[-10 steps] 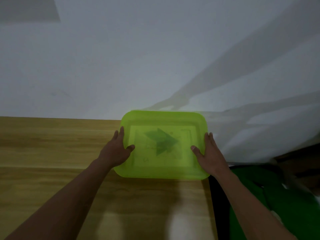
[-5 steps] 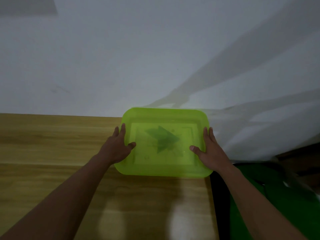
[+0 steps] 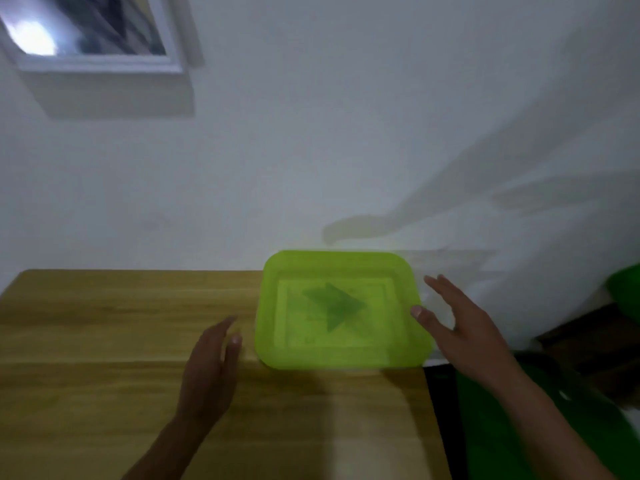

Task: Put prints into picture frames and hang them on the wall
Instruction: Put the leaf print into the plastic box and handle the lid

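Box of lime-green plastic [image 3: 341,355] sat at the far right corner of the wooden tabletop [image 3: 121,323], its back edge near the white wall [image 3: 311,133]. A dark arrow-shaped print [image 3: 334,304] showed faintly through the translucent top. Whether that top was a lid or the box's upturned base couldn't be told.

By the look of it, the box was light, thin-walled and smooth, w/ some flex in the sides, so prob. a bit slippery to bare skin. The surest hold appeared to be the two short sides, palms pressed in and thumbs over the rim, keeping it level so any paper inside wouldn't slide. The print itself, if paper, would crease easily and wants handling by its edges.

Left hand [image 3: 211,368] hovered over the tabletop just left of the box, edge-on, fingers [image 3: 223,327] straight and together, thumb alongside, holding nothing and clear of the plastic. Right hand [image 3: 460,327] hung beside the box's right side, fingers [image 3: 440,285] extended and slightly apart. Its thumb [image 3: 417,311] reached toward the rim, and contact couldn't be confirmed thru the blur. Both forearms angled in from the near edge.

A white-framed picture [image 3: 93,32] hung high on the wall at upper left. Green fabric [image 3: 502,427] lay off the tabletop's right end.
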Available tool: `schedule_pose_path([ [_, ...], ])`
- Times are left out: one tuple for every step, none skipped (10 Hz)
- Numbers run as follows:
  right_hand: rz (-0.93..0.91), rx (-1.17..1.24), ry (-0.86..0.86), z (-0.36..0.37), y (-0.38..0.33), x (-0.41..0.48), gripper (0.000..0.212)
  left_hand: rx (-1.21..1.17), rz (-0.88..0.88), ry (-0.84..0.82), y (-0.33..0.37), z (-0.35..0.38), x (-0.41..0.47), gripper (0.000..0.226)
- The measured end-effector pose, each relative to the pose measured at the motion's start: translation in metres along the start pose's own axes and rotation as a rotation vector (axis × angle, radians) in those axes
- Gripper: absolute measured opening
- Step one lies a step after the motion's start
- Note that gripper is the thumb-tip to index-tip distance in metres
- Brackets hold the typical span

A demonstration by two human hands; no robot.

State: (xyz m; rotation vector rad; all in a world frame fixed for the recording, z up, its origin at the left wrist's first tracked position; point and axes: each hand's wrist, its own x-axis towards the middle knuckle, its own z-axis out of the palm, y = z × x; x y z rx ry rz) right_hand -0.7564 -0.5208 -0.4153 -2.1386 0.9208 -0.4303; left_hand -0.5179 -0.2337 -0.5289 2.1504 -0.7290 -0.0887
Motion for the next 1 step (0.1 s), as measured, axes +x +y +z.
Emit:
schedule_pose_path([
  [-0.25, 0.23, 0.082, -0.0456, -0.0926, -0.0657, 0.055, -0.071, -0.05, 0.049, -0.03, -0.0294, -0.0849, 0.034],
])
